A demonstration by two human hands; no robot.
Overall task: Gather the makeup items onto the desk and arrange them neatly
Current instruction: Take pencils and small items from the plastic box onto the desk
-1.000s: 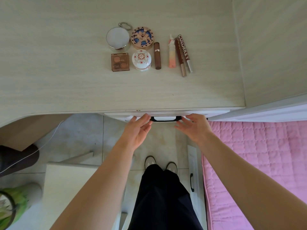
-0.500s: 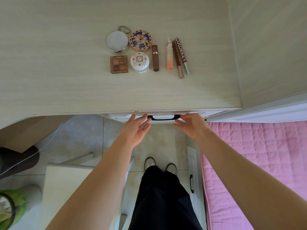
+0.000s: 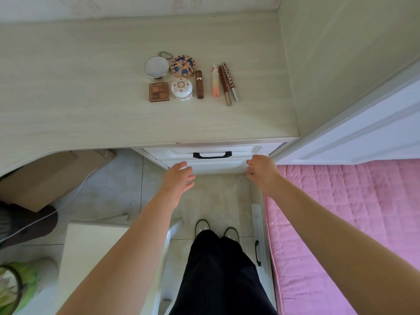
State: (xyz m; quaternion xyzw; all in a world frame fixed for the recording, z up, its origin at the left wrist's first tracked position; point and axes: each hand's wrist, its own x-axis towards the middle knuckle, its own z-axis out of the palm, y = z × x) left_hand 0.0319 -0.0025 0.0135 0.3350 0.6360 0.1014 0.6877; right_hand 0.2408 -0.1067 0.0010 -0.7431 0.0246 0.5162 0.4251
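Seen from the head camera, a person stands at a pale wood-grain desk (image 3: 68,105) with both bare arms stretched toward the white drawer unit (image 3: 211,155) under its front edge. The left hand (image 3: 177,180) hangs with fingers straight and loosely spread, holding nothing, just below and left of the black drawer handle (image 3: 212,155). The right hand (image 3: 261,169) is near the drawer front's right end, fingers relaxed and pointing down, gripping nothing; whether its fingertips touch the drawer face cannot be told.

The makeup items sit together on the desk, toward its back and right of the middle, well clear of the front edge. In the back row a round mirror compact (image 3: 156,67) with a metal ring lies just beside a round patterned compact (image 3: 183,65). In front of them are a square brown eyeshadow palette (image 3: 159,92) and a white domed jar (image 3: 181,89) with red dots. A brown lipstick tube (image 3: 199,84) lies lengthwise just right of the jar. A little apart to the right, three slim pieces lie side by side: a pink-and-peach tube (image 3: 215,84), a brown pencil (image 3: 225,87) and a wand lettered COLORKEY (image 3: 230,80).

A pink quilted bedspread (image 3: 341,223) fills the right side below the desk. The person's dark trousers (image 3: 218,269) and two shoes (image 3: 216,228) show over a tiled floor (image 3: 113,189). A white stool (image 3: 91,258) stands at lower left, a cardboard box (image 3: 56,173) lies under the desk's left end, and a thin white cable (image 3: 68,201) runs across it.
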